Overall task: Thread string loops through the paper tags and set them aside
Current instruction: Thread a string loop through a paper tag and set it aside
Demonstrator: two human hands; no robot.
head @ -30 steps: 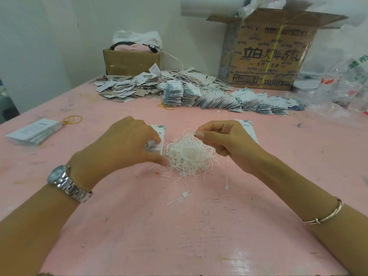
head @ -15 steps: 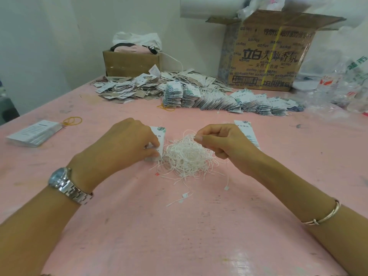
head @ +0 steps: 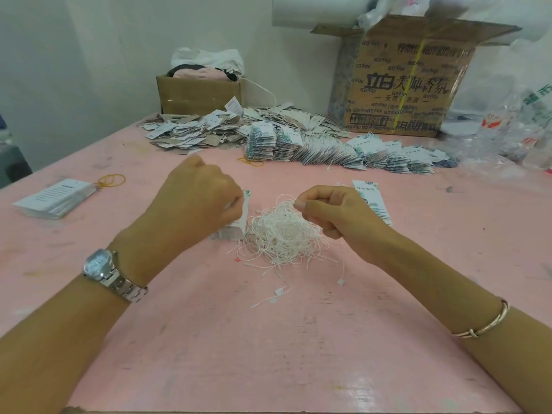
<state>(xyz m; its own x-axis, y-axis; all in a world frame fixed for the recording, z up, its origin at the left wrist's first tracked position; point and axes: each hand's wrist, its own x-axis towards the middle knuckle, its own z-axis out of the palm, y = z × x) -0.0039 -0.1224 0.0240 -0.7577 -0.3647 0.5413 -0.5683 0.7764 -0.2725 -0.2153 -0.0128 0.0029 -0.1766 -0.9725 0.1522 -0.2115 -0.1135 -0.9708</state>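
Note:
A tangled heap of white string loops (head: 283, 234) lies in the middle of the pink table (head: 268, 348). My left hand (head: 200, 198), raised just left of the heap, grips a white paper tag (head: 243, 216) that stands on its edge. My right hand (head: 331, 213) hovers at the heap's right side and pinches a string between thumb and forefinger. Another printed tag (head: 372, 201) lies flat behind my right hand. A few loose strings (head: 277, 294) trail toward me.
Rows of stacked tags (head: 328, 150) and a loose heap of tags (head: 194, 130) cover the far side. A tag bundle (head: 55, 198) and yellow rubber bands (head: 112, 180) lie left. Two cardboard boxes (head: 403, 82) (head: 198, 94) stand at the wall; plastic bags (head: 507, 130) fill the right.
My left hand has lifted and turned, bringing the tag more upright. My right hand has stayed at the heap, still pinching string.

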